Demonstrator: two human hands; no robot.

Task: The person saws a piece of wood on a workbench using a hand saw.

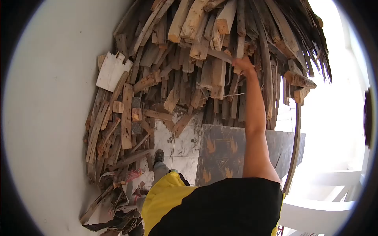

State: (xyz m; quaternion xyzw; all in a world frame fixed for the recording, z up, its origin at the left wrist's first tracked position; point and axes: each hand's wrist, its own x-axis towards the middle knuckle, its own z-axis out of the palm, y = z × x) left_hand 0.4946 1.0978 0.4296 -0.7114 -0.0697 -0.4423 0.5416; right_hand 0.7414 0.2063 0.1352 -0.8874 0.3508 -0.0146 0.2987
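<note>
Head view shows a tall wood pile (189,67) filling the frame from about 9 o'clock round to 2 o'clock, stacked against a pale wall (51,98). The work looks barely begun: the pile seems whole, and no piece is clear of it yet. Below it, at 6 o'clock, lies a dark board (224,151) on the tiled floor (185,143). The right hand (242,65), up at 1 o'clock, is closed around a thin grey plank (218,55) that juts from the stack; it looks weathered and splintery. The left hand is out of sight.
</note>
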